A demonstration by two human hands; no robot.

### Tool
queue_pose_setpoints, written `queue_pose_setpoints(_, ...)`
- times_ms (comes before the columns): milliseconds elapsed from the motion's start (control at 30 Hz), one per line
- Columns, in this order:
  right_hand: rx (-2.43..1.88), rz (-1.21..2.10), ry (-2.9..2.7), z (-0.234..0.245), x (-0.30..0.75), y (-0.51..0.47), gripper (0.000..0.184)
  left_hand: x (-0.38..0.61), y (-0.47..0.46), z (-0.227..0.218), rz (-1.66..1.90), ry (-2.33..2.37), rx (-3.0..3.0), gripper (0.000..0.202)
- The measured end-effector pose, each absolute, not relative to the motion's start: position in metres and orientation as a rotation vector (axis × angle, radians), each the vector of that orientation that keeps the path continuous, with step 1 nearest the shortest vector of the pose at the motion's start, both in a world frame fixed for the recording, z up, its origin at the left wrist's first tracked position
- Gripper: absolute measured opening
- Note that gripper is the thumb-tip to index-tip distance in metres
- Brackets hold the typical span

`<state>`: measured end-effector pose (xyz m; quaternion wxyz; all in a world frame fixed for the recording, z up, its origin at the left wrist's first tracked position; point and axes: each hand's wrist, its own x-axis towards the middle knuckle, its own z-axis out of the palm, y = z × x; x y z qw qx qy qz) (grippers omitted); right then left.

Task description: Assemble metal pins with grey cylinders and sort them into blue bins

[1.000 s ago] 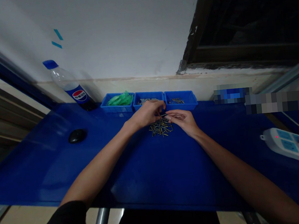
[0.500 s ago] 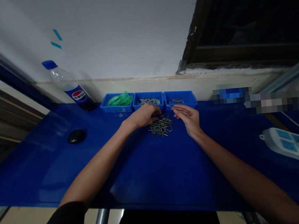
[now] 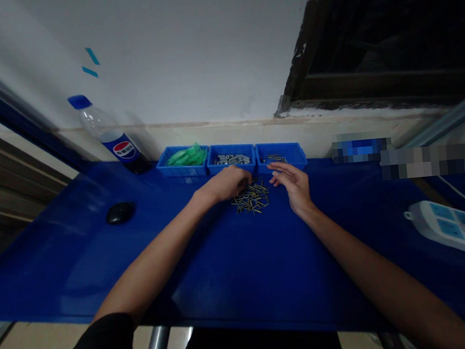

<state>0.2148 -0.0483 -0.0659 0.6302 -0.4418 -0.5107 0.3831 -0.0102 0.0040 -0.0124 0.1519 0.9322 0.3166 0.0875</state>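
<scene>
Brass-toned rods point(image 3: 252, 200) heaped; left hand point(image 3: 230, 183) curled at edge, grip unclear from here; right hand point(image 3: 295, 184) loosely parted; Pepsi-labelled bottle point(image 3: 123, 150) near wall point(image 3: 190, 64)

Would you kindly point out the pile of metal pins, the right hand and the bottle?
Pile of metal pins point(image 3: 252, 198), head view: its middle.
Right hand point(image 3: 296, 184), head view: its middle.
Bottle point(image 3: 118, 145), head view: its label.

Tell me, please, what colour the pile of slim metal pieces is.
The pile looks brassy yellow and dark, in the head view.
</scene>
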Motion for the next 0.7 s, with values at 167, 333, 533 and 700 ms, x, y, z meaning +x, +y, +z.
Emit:
queue_pose_setpoints(167, -1.004, 0.909, -1.181, -0.065, 0.214, -0.049, 0.021, -0.015, 0.008, -0.007, 0.350, 0.876, 2.652, 0.028)
queue_pose_setpoints(333, -1.001, 0.955, -1.231, -0.062, 0.214, -0.051, 0.021, -0.014, 0.005, -0.001, 0.580, 0.837, 2.515, 0.025)
queue_pose_setpoints(533, -0.983, 1.101, -1.342, -0.062, 0.213, -0.053, 0.031, -0.007, -0.003, 0.003, 0.790, 0.780, 2.325, 0.017)
queue_pose_setpoints(700, -0.957, 1.125, -1.363, -0.061, 0.214, -0.053, 0.029, -0.003, -0.005, 0.004, 0.787, 0.778, 2.311, 0.014)
